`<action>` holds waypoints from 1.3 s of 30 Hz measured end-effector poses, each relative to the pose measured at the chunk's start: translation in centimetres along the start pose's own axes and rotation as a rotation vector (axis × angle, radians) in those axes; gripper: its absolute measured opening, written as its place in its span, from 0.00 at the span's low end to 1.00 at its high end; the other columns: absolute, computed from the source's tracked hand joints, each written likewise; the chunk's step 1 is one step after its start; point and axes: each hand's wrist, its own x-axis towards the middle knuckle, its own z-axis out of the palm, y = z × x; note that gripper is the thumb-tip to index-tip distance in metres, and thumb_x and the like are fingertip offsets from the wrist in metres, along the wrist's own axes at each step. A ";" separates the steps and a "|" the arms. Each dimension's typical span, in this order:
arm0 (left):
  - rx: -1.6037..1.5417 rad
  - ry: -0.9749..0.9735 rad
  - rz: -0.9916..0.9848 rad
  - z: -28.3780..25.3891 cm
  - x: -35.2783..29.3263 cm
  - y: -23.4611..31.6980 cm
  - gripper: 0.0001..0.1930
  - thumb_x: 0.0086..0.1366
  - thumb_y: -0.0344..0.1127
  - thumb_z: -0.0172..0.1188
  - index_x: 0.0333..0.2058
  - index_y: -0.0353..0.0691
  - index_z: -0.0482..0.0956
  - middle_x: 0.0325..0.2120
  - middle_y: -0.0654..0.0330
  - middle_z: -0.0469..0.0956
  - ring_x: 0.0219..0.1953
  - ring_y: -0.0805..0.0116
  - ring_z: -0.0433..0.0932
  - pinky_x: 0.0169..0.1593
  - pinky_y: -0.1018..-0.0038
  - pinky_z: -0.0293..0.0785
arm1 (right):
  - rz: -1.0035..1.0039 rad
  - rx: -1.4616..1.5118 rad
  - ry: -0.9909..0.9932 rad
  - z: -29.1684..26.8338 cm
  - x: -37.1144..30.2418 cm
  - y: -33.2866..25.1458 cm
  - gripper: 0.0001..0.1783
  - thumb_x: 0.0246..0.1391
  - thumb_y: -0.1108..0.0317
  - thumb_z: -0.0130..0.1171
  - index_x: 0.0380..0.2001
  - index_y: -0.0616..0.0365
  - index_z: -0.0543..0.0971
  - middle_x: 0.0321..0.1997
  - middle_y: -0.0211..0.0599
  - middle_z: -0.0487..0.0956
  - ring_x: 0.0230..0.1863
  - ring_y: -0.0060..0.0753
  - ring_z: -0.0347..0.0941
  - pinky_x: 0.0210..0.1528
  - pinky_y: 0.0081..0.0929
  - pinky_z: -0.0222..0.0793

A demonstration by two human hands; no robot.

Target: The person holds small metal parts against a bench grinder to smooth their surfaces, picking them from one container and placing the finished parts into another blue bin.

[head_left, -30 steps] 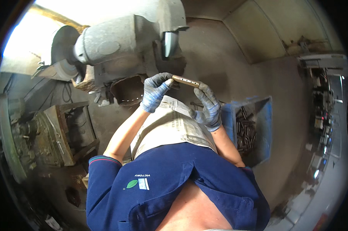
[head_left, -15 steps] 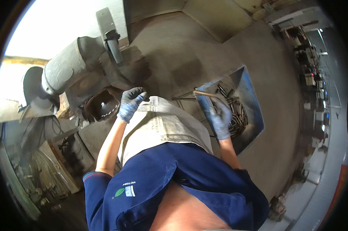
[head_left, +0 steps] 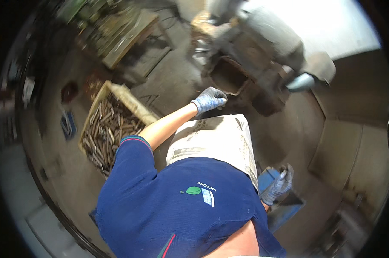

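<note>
My left hand [head_left: 209, 101], in a blue-and-grey glove, is over the far edge of my lap, near a dark open trough [head_left: 229, 75] of the machine. Its fingers are curled together, and whatever may be in them is hidden. Off to the right, my right hand [head_left: 278, 187] in a matching glove hangs above the blue bin [head_left: 287, 215]. Its fingers point up and look loosely apart, with no part visible in them. A whitish printed sack [head_left: 211, 139] covers my lap.
A pale crate [head_left: 134, 103] heaped with brownish metal pieces [head_left: 104, 135] stands at the left. Beyond the trough is a grey machine [head_left: 274, 34] with a tilted guard. A wooden bench [head_left: 130, 36] stands at the far left, and light panels [head_left: 336, 150] are on the right.
The view has swung left, bringing the crate in. My right hand, which had a long metal piece over the blue bin, now shows none. My left hand stays curled near the trough.
</note>
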 end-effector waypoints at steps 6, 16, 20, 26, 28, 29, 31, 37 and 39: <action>-0.021 0.538 0.170 -11.6 -10.0 -5.5 0.09 0.59 0.30 0.56 0.35 0.30 0.79 0.25 0.58 0.80 0.26 0.72 0.79 0.32 0.76 0.78 | -0.094 0.005 -0.377 6.4 2.9 0.7 0.17 0.59 0.67 0.50 0.48 0.68 0.73 0.40 0.40 0.76 0.38 0.30 0.74 0.41 0.26 0.72; -0.083 1.129 -0.243 -25.0 -26.2 -20.3 0.09 0.55 0.30 0.60 0.34 0.34 0.80 0.24 0.60 0.80 0.20 0.75 0.77 0.27 0.77 0.73 | -0.094 0.015 -0.558 11.6 5.2 -0.8 0.14 0.59 0.70 0.50 0.44 0.69 0.75 0.36 0.41 0.78 0.33 0.29 0.75 0.39 0.26 0.74; 0.625 1.062 -0.545 -26.5 -23.1 -20.3 0.16 0.53 0.42 0.58 0.38 0.38 0.80 0.37 0.52 0.79 0.42 0.53 0.77 0.46 0.65 0.72 | -0.075 -0.030 -0.625 12.6 6.0 -1.0 0.14 0.59 0.69 0.52 0.44 0.69 0.76 0.37 0.39 0.78 0.35 0.28 0.75 0.40 0.25 0.74; 0.832 0.870 -0.835 -25.2 -20.8 -17.5 0.15 0.51 0.34 0.57 0.39 0.40 0.80 0.41 0.49 0.77 0.47 0.52 0.75 0.48 0.62 0.72 | -0.054 -0.017 -0.647 12.5 7.0 -0.9 0.14 0.57 0.70 0.54 0.44 0.69 0.76 0.37 0.38 0.77 0.35 0.27 0.73 0.41 0.24 0.73; 0.898 0.831 -0.809 -25.6 -20.9 -17.6 0.15 0.50 0.32 0.56 0.38 0.39 0.80 0.41 0.47 0.77 0.46 0.52 0.75 0.48 0.62 0.72 | -0.038 -0.019 -0.635 11.7 7.0 -0.4 0.14 0.57 0.70 0.54 0.44 0.68 0.76 0.37 0.38 0.77 0.35 0.26 0.73 0.41 0.24 0.73; 0.932 0.807 -0.802 -26.0 -21.2 -18.0 0.14 0.50 0.32 0.56 0.38 0.38 0.80 0.41 0.47 0.77 0.46 0.52 0.75 0.48 0.61 0.72 | -0.029 -0.017 -0.634 11.5 7.0 -0.5 0.14 0.57 0.70 0.54 0.44 0.68 0.76 0.38 0.38 0.77 0.36 0.26 0.73 0.41 0.24 0.73; 0.901 0.944 -0.748 -25.6 -22.4 -17.1 0.13 0.53 0.35 0.57 0.37 0.40 0.80 0.41 0.46 0.76 0.45 0.50 0.76 0.47 0.61 0.72 | -0.001 -0.019 -0.600 10.8 6.6 -0.7 0.16 0.57 0.68 0.55 0.44 0.68 0.75 0.39 0.39 0.77 0.36 0.28 0.73 0.41 0.24 0.73; -0.045 1.058 0.026 -23.0 -24.0 -8.0 0.07 0.59 0.29 0.59 0.36 0.33 0.79 0.22 0.60 0.78 0.20 0.75 0.76 0.20 0.82 0.72 | -0.054 -0.024 -0.568 9.7 5.4 -0.9 0.16 0.57 0.68 0.53 0.44 0.69 0.75 0.39 0.42 0.77 0.37 0.30 0.74 0.42 0.25 0.72; -0.290 0.874 0.303 -20.1 -20.8 -4.3 0.08 0.60 0.30 0.58 0.37 0.33 0.78 0.23 0.59 0.78 0.20 0.73 0.76 0.22 0.81 0.74 | -0.146 -0.061 -0.614 11.6 5.8 -2.6 0.14 0.57 0.72 0.52 0.43 0.70 0.75 0.40 0.43 0.77 0.37 0.31 0.74 0.42 0.25 0.72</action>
